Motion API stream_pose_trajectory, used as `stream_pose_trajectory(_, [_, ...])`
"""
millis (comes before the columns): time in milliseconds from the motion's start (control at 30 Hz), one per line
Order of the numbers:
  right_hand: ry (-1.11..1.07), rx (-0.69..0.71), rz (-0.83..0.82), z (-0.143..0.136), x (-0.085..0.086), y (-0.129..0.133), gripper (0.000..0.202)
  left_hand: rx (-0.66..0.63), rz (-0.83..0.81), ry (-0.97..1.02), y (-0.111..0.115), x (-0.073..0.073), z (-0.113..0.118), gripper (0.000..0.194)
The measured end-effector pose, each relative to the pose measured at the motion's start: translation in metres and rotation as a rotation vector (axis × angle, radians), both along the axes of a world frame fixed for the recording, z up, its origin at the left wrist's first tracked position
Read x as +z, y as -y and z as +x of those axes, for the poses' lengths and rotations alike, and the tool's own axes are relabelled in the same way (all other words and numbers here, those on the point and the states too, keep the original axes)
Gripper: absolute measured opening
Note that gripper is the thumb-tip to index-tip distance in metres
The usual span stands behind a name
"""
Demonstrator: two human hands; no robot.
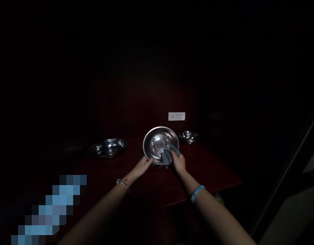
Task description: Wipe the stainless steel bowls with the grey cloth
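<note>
A round steel bowl (151, 139) is held up and tilted, its shiny inside facing me. My left hand (144, 165) grips its lower left rim, thumb over the edge and the other fingers hidden behind. A grey cloth (167, 157) is bunched in my right hand (179, 161), which presses it against the bowl's lower right rim. On the table to the left sits a wide steel dish (109, 148). To the right, beyond my right hand, are small steel bowls (188, 136) that look stacked.
The dark red table (210, 170) ends at a front edge below my forearms. A white socket panel (176, 116) is on the wall behind. A blurred blue pixelated patch covers the lower left. Much of the room is too dark to make out.
</note>
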State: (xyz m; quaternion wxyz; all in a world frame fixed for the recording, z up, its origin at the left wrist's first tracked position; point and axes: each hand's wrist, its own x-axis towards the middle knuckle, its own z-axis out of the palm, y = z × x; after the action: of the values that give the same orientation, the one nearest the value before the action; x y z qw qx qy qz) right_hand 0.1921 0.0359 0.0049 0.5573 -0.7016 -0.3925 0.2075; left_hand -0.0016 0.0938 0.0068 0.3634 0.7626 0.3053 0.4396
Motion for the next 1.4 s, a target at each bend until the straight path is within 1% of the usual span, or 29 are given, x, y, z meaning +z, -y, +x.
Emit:
stream_pose_trajectory(67, [0.037,0.023,-0.038,-0.001,0.001,0.002,0.049,0.008,-0.027,0.031,-0.002,0.000,0.000,0.053])
stream_pose_trajectory(133, [0.058,0.040,-0.068,-0.002,0.003,0.003,0.050,0.034,-0.041,0.077,-0.003,0.003,-0.002,0.050])
stream_pose_trajectory(233, [0.071,0.050,-0.106,-0.004,0.005,0.005,0.052,0.125,-0.041,0.143,-0.002,0.010,-0.005,0.042])
stream_pose_trajectory(300, [0.066,0.055,-0.111,-0.004,0.006,0.006,0.052,0.196,-0.044,0.153,0.000,0.014,-0.009,0.039])
stream_pose_trajectory(367, [0.049,0.059,-0.099,-0.005,0.007,0.007,0.052,0.245,-0.046,0.132,0.001,0.017,-0.012,0.042])
stream_pose_trajectory(433, [0.030,0.053,-0.083,-0.005,0.006,0.007,0.051,0.260,-0.026,0.122,0.003,0.018,-0.014,0.049])
stream_pose_trajectory(533, [0.004,0.031,-0.037,-0.003,0.003,0.005,0.049,0.213,0.003,0.141,0.005,0.019,-0.013,0.054])
stream_pose_trajectory(633, [-0.011,0.010,0.017,-0.001,0.001,0.003,0.046,0.091,-0.039,0.152,0.010,0.019,-0.008,0.058])
stream_pose_trajectory(733, [0.013,0.000,0.025,0.000,0.000,0.001,0.043,-0.065,-0.091,0.121,0.015,0.017,-0.003,0.062])
stream_pose_trajectory(800, [0.037,0.009,0.009,0.000,-0.001,0.000,0.042,-0.126,-0.111,0.088,0.016,0.016,-0.001,0.060])
stream_pose_trajectory(833, [0.043,0.014,0.004,0.000,-0.001,-0.001,0.042,-0.131,-0.113,0.079,0.015,0.014,0.000,0.058])
stream_pose_trajectory(900, [0.040,0.026,0.005,-0.001,-0.001,-0.001,0.043,-0.090,-0.105,0.074,0.010,0.010,-0.001,0.052])
stream_pose_trajectory(1000, [0.021,0.031,0.018,-0.003,-0.002,0.000,0.045,0.012,-0.120,0.077,-0.003,0.003,-0.002,0.046])
stream_pose_trajectory(1067, [0.017,0.019,0.024,-0.004,-0.001,0.003,0.046,0.084,-0.134,0.110,-0.010,-0.001,-0.003,0.049])
stream_pose_trajectory(1133, [0.016,-0.006,0.025,-0.005,0.000,0.005,0.047,0.119,-0.131,0.151,-0.015,-0.002,-0.005,0.054])
stream_pose_trajectory(1267, [0.030,-0.033,-0.008,-0.007,0.003,0.008,0.049,0.137,-0.094,0.186,-0.015,0.005,-0.012,0.058])
stream_pose_trajectory(1400, [0.095,0.024,-0.079,-0.007,0.005,0.009,0.049,0.160,-0.062,0.212,-0.012,0.015,-0.022,0.057])
